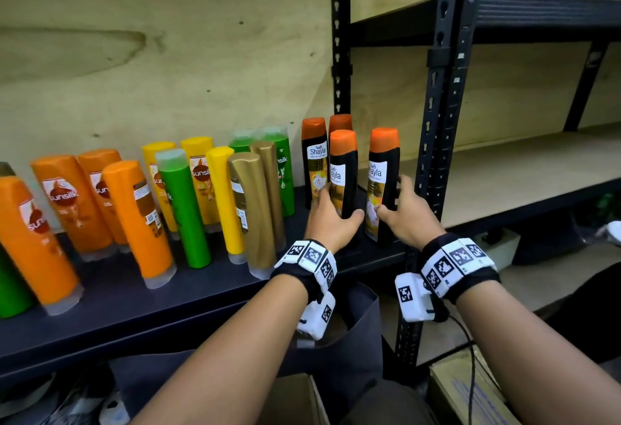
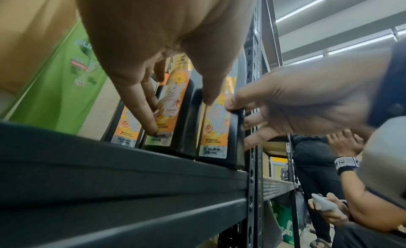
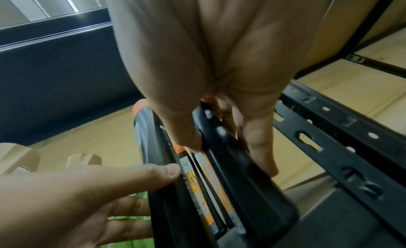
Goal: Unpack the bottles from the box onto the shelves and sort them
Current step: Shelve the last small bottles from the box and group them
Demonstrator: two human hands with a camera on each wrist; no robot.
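A shop stockroom or store aisle, by the look of it. Black slotted metal racks (image 1: 433,142) carry plywood shelves (image 1: 524,169), shampoo bottles (image 1: 188,202) stand grouped by colour, and long ceiling strip lights (image 2: 360,41) run overhead. Cardboard boxes (image 1: 470,394) sit on the floor.

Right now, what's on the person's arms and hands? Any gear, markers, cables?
Both hands are bare: left hand, right hand. Forearms bare too, no sleeves. Each wrist carries a black wristband ringed with white blocks printed with black square fiducial markers. A white camera box, also tagged, hangs under each wrist. A thin black cable runs down from the right one.
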